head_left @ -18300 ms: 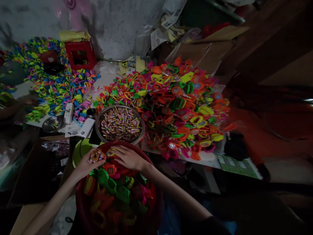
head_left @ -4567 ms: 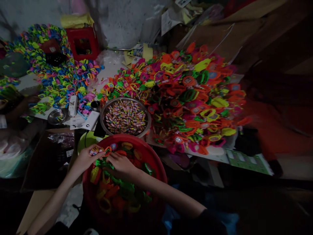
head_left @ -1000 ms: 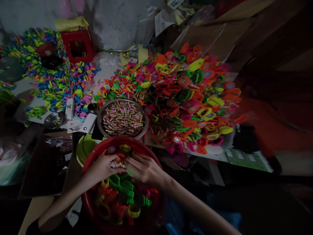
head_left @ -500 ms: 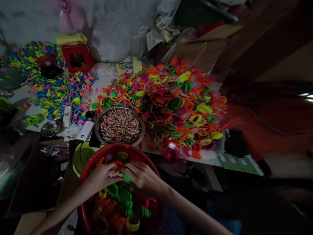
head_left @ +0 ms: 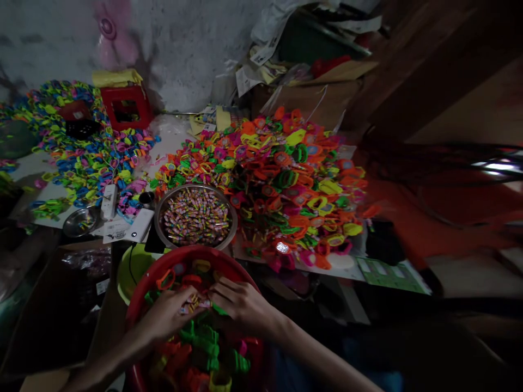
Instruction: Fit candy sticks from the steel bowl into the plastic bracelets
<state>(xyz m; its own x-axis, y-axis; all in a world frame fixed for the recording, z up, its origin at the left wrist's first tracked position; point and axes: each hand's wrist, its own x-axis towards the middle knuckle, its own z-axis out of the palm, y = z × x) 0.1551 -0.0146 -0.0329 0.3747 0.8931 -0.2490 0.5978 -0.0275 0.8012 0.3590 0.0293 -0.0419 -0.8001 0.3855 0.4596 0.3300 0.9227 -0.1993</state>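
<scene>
Over a red basin (head_left: pixel 134 310), my left hand (head_left: pixel 174 310) is closed around several small wrapped candies (head_left: pixel 195 302) with pink, yellow and white wrappers. Close beside it, my right hand (head_left: pixel 239 305) is closed at the fingertips on a green toy watch (head_left: pixel 219 309), only partly visible under the fingers. The candies touch or nearly touch the right fingertips. Below both hands, the basin holds many toy watches, among them green ones (head_left: pixel 204 340), orange ones (head_left: pixel 177 356) and a yellow one (head_left: pixel 220 379).
Behind the basin stands a metal bowl (head_left: pixel 158 231) of wrapped candies. A large heap of toy watches (head_left: pixel 302 190) covers the table to its right; another colourful heap (head_left: pixel 85 163) lies left. A red stool (head_left: pixel 126 106), a power strip (head_left: pixel 109 201) and a cardboard box (head_left: pixel 61 305) are around.
The view has shifted, so the table things sit slightly lower and further left. Both hands stay close together over the basin, with the candies still in the left and the green watch at the right.
</scene>
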